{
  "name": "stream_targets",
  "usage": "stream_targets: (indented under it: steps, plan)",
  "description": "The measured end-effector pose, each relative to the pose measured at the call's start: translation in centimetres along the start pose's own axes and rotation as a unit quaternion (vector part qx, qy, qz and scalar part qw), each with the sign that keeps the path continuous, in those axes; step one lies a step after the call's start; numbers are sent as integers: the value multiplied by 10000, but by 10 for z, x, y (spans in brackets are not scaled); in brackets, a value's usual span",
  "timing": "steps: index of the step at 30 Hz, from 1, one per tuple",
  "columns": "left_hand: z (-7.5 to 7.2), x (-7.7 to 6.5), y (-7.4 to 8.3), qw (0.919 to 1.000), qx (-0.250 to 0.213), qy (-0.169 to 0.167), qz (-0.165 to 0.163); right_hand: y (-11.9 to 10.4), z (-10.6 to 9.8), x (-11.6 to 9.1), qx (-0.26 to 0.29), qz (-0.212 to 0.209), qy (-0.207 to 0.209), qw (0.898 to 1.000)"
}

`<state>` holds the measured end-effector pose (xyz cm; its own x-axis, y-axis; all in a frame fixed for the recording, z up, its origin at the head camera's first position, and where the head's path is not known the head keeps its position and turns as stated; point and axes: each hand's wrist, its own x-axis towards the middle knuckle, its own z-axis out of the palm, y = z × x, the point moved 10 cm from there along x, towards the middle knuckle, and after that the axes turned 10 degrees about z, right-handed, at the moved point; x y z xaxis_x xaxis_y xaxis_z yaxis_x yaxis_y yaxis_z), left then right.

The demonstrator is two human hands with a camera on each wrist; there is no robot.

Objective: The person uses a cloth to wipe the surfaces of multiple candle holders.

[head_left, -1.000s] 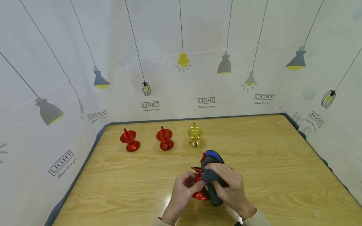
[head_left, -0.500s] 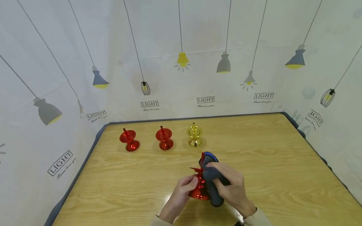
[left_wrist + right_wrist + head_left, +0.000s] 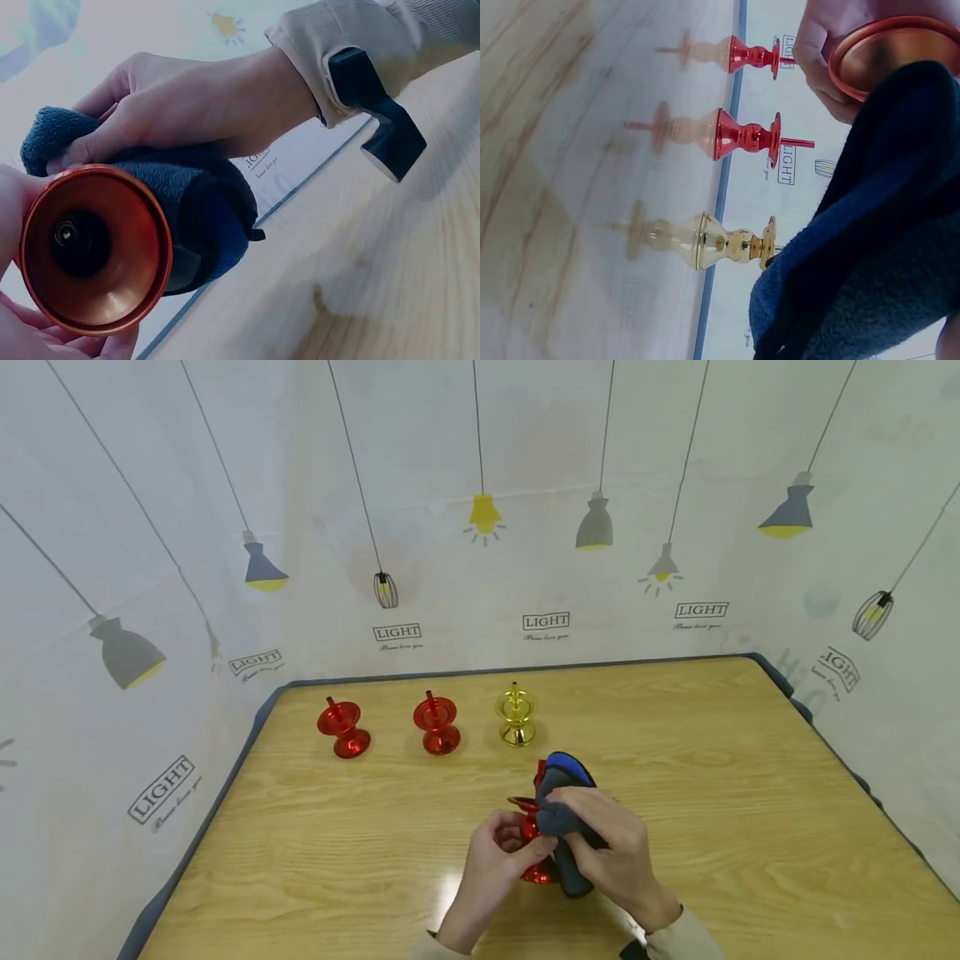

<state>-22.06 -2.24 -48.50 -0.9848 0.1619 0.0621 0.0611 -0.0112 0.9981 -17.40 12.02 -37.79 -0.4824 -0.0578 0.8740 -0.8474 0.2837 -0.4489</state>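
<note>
In the head view, your left hand [image 3: 483,864] pinches the red candle holder [image 3: 529,828] by its stem, thumb in front and fingers curled behind. Your right hand [image 3: 615,835] pinches the dark blue cloth [image 3: 557,818] against its right side, in front of you at the table's [image 3: 712,760] near side. Half a second ago more of the base showed; now your left thumb reaches across it, toward the cloth. That suggests a turn of the piece or a fresh grip while you wipe it. The outer red holder [image 3: 351,742], the middle red holder [image 3: 441,739] and the gold holder [image 3: 517,733] stand where they were, in a row.

In your left wrist view, the hollow underside faces the camera and the cloth touches its flank.

In your right wrist view, the cloth overlaps the hollow end; your right fingers' state you cannot tell there.
</note>
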Motion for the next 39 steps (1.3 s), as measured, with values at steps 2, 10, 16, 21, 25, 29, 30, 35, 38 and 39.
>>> stream_targets:
  steps: [2,10,16,21,25,29,30,35,38,39]
  plan:
    - [-3,0,0,9999,-39,156,-39,0,1,1,42,5,2,10000]
    - [-6,1,2,9980,-596,-39,-213,5,-1,-1,188,56,77,9998]
    - [0,1,5,9963,-624,-591,-89,5,-3,-1,321,50,71,9994]
    - [6,0,4,9899,-759,-1194,-31,5,-5,-1,425,148,66,9990]
    - [11,-2,3,9808,-892,-1733,13,6,-6,-1,490,212,52,9986]
    - [16,-4,3,9777,-856,-1919,-26,5,-9,-3,354,176,136,9991]
    - [16,-4,4,9791,-797,-1872,-27,5,-9,-3,290,161,171,9993]
    - [12,-1,8,9933,-273,-1121,61,1,-9,-3,7,-5,259,9997]
    - [5,0,11,9983,-162,-552,74,-1,-8,-2,15,-108,235,9997]
    - [2,1,11,9990,-180,-393,85,-1,-7,-2,39,-121,222,9997]
